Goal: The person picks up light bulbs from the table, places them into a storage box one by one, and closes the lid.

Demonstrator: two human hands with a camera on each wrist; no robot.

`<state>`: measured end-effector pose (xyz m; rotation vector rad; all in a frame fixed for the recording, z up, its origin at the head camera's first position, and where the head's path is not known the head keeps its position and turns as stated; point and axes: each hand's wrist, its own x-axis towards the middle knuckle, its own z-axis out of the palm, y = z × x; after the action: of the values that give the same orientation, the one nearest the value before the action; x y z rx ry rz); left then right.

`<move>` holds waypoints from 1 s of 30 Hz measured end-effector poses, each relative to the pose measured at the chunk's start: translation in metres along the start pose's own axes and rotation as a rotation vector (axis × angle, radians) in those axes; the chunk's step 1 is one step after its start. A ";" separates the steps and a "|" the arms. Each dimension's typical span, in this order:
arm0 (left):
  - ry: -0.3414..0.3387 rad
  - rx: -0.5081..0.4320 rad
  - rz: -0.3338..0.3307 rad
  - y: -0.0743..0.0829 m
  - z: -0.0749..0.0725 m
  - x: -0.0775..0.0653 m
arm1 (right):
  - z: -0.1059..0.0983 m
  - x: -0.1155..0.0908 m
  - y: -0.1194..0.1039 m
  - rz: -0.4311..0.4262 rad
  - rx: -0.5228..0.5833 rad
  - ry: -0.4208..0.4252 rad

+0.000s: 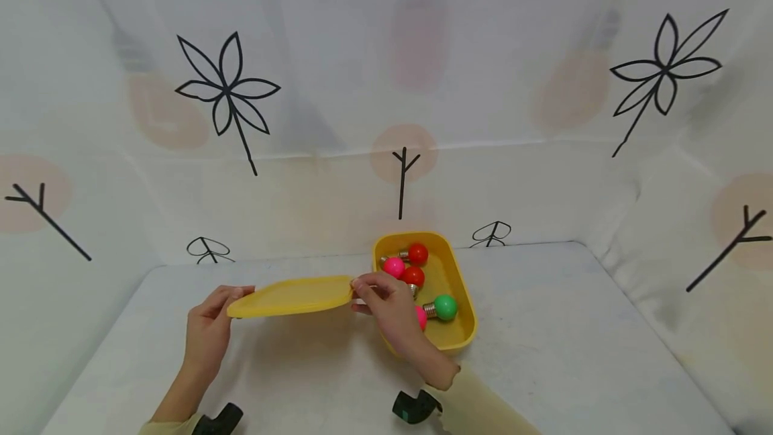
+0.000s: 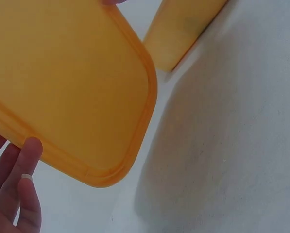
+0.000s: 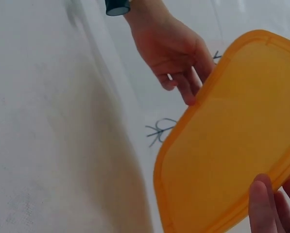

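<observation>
A flat yellow lid [image 1: 292, 295] is held above the table by both hands, and its rimmed underside shows in the wrist views. My left hand [image 1: 207, 331] grips its left edge, fingertips under the rim. On the opposite edge, my right hand [image 1: 389, 311] pinches the lid between thumb and fingers. Just behind the right hand stands a yellow box [image 1: 461, 314] without a cover. Inside lie several bulb-shaped pieces with metal screw bases: a green bulb [image 1: 445, 307], a red bulb [image 1: 417, 254], a pink bulb [image 1: 394, 267] and others. The right hand hides part of the box's contents.
The white tabletop [image 1: 555, 341] extends on both sides of the box, and the lid's shadow falls on it. A white cloth [image 1: 338, 193] with plant drawings hangs behind and at the sides. Dark straps [image 1: 417, 407] sit near both wrists.
</observation>
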<state>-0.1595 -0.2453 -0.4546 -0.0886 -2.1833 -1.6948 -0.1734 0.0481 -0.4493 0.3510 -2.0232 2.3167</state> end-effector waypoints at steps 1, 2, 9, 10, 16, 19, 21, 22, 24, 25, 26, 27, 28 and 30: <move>0.000 0.008 -0.004 0.000 0.000 0.000 | 0.000 0.000 0.000 0.000 -0.009 0.002; -0.002 0.021 -0.008 0.000 0.000 0.000 | 0.000 0.000 0.001 0.002 -0.017 0.003; -0.008 0.021 -0.044 -0.003 -0.001 -0.001 | -0.001 -0.003 0.002 -0.001 -0.076 -0.008; -0.006 0.031 -0.044 -0.003 -0.001 -0.001 | -0.001 -0.003 0.002 -0.002 -0.082 -0.010; 0.000 0.067 -0.036 -0.004 -0.001 -0.002 | -0.002 -0.003 0.003 -0.012 -0.109 -0.020; -0.006 0.066 -0.039 -0.006 -0.001 -0.001 | -0.003 -0.003 0.005 -0.008 -0.112 -0.021; -0.013 0.077 -0.042 -0.007 0.000 0.000 | -0.003 -0.003 0.004 -0.002 -0.110 -0.018; -0.018 0.085 -0.042 -0.007 0.000 0.000 | -0.003 -0.003 0.004 0.000 -0.108 -0.015; -0.029 0.096 -0.045 -0.008 0.000 0.000 | -0.002 -0.003 0.003 0.003 -0.107 -0.009; -0.035 0.099 -0.044 -0.008 0.000 0.000 | -0.002 -0.003 0.002 0.004 -0.111 -0.006; -0.041 0.104 -0.042 -0.008 0.000 0.000 | -0.002 -0.003 0.002 0.004 -0.115 -0.004; -0.045 0.102 -0.040 -0.008 0.000 0.000 | -0.002 -0.003 0.001 0.008 -0.120 -0.003; -0.049 0.100 -0.037 -0.008 0.000 0.000 | -0.002 -0.003 0.001 0.011 -0.125 -0.001; -0.055 0.099 -0.036 -0.008 0.001 -0.001 | -0.002 -0.003 0.001 0.021 -0.143 0.001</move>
<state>-0.1613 -0.2466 -0.4628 -0.0702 -2.3182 -1.6186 -0.1709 0.0506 -0.4509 0.3227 -2.1857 2.1667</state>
